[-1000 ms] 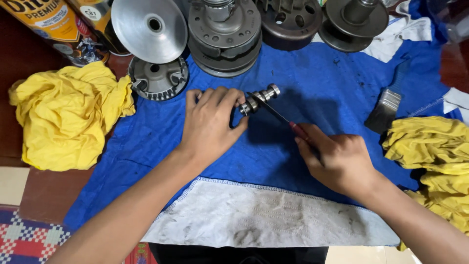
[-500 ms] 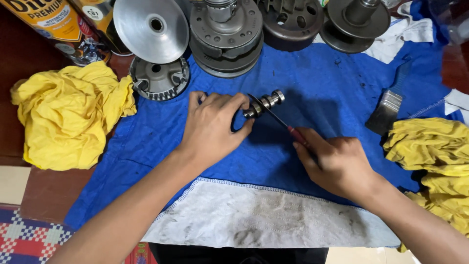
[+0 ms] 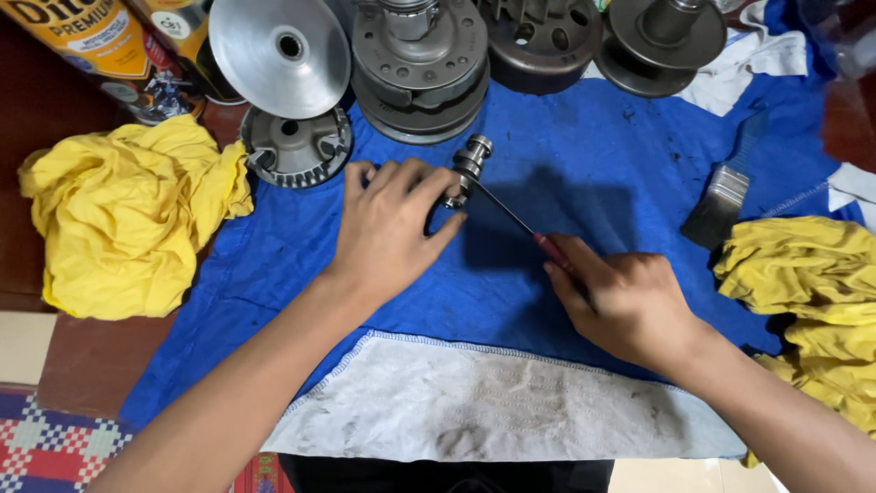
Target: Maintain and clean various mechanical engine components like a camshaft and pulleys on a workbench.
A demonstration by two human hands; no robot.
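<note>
Our left hand (image 3: 392, 224) grips a small grooved metal shaft (image 3: 467, 169) mid-way on the blue cloth (image 3: 584, 173); our right hand (image 3: 625, 301) clasps a red-handled screwdriver (image 3: 520, 224) touching it. Open cloth lies between the hands; clutch parts (image 3: 420, 64) crowd the far edge.

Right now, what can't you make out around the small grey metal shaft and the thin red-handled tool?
All in the head view:
- Small grey metal shaft: its lower end is hidden under the left hand.
- Thin red-handled tool: most of the handle is covered by the right hand; where the tip touches the shaft is too small to tell.
- Dark metal drums at the top: cut off by the frame edge.
</note>
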